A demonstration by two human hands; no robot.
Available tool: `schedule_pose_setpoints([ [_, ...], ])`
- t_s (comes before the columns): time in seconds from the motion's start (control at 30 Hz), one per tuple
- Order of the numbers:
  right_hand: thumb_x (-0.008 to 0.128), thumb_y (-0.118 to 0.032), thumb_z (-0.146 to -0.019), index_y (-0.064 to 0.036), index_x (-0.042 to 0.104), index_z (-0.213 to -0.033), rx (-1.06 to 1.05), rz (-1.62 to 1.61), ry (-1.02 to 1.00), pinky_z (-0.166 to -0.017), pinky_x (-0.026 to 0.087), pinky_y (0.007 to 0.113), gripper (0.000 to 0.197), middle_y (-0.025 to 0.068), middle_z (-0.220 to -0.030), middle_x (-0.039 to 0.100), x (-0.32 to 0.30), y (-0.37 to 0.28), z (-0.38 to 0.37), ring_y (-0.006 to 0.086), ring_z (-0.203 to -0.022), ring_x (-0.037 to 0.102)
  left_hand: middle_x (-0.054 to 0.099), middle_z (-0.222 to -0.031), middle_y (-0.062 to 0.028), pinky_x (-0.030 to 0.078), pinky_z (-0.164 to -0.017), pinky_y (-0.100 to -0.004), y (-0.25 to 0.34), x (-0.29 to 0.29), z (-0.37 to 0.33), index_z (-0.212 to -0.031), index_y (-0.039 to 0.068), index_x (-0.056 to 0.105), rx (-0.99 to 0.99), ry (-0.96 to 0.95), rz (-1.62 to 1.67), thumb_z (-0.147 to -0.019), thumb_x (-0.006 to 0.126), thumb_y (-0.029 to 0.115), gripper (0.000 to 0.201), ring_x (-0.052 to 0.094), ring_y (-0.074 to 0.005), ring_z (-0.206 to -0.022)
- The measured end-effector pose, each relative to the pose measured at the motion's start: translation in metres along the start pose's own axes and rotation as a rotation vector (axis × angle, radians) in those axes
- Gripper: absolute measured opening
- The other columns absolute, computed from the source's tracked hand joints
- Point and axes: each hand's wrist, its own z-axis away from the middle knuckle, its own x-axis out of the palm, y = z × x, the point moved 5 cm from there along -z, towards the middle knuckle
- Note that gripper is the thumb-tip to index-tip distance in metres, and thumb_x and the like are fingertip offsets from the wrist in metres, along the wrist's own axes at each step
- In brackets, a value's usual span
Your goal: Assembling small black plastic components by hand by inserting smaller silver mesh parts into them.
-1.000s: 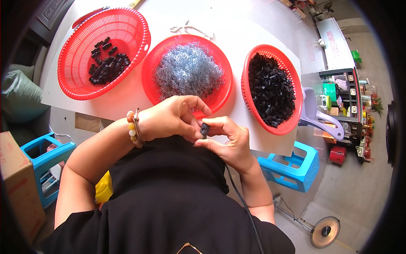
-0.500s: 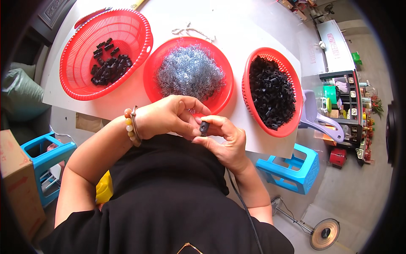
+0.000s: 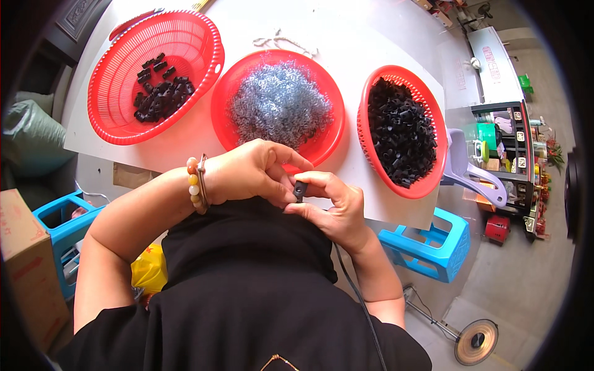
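Between the thumb and forefinger of my right hand [image 3: 337, 207] is a small black plastic part [image 3: 300, 191] with a round hole in its side. My left hand [image 3: 247, 172], a beaded bracelet at its wrist, presses its closed fingertips against the part's left side. Whatever those fingers pinch is hidden behind them. Just beyond both hands, a red bowl [image 3: 336, 127] holds a heap of small metal springs [image 3: 278, 105]. On the right, a red basket [image 3: 366, 148] is full of loose black plastic parts [image 3: 402, 133]. Fewer black pieces [image 3: 164, 99] lie in the larger red basket [image 3: 120, 74] at left.
The baskets and bowl stand on a white table [image 3: 396, 216]. A white string [image 3: 284, 42] lies behind the bowl. A lilac scoop-like plastic item [image 3: 473, 173] is beside the right basket. Blue stools [image 3: 433, 247] flank me, with a cardboard box [image 3: 28, 260] at left and a round heater [image 3: 476, 341] at lower right.
Both hands stay together around the black part, with only a slight shift of the fingers. The whole view has moved slightly. The part looks turned a little.
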Motion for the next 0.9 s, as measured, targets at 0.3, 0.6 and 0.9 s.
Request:
schedule_pose_setpoints([
  [0.3, 0.079, -0.005, -0.071, 0.001, 0.059, -0.107, -0.061, 0.033, -0.021, -0.072, 0.054, 0.027, 0.041, 0.0073, -0.087, 0.069, 0.0, -0.001, -0.001, 0.0157, -0.081, 0.068, 0.064, -0.082, -0.006, 0.051, -0.076, -0.0238, 0.003, -0.001, 0.004, -0.126, -0.005, 0.047, 0.002, -0.016, -0.044, -0.08, 0.063, -0.004, 0.049, 0.062, -0.0105, -0.078],
  [0.6, 0.077, -0.005, -0.074, 0.0011, 0.058, -0.108, 0.078, -0.085, 0.097, -0.055, 0.045, 0.02, 0.04, 0.0007, -0.069, 0.059, -0.006, 0.005, 0.001, 0.0045, -0.061, 0.056, 0.062, -0.077, -0.0074, 0.05, -0.064, -0.0267, 0.037, 0.01, 0.015, -0.128, 0.003, 0.049, 0.317, 0.019, -0.842, -0.07, 0.08, 0.02, 0.067, 0.061, -0.0149, -0.069],
  [0.9, 0.075, -0.002, -0.075, 0.0021, 0.06, -0.104, 0.094, -0.178, 0.189, -0.047, 0.033, 0.017, 0.034, -0.0043, -0.059, 0.05, -0.009, 0.001, 0.002, -0.0011, -0.053, 0.041, 0.059, -0.072, -0.0059, 0.049, -0.056, -0.0293, 0.033, 0.019, 0.012, -0.117, 0.007, 0.058, 0.63, 0.282, -0.937, -0.065, 0.081, 0.022, 0.059, 0.059, -0.017, -0.061],
])
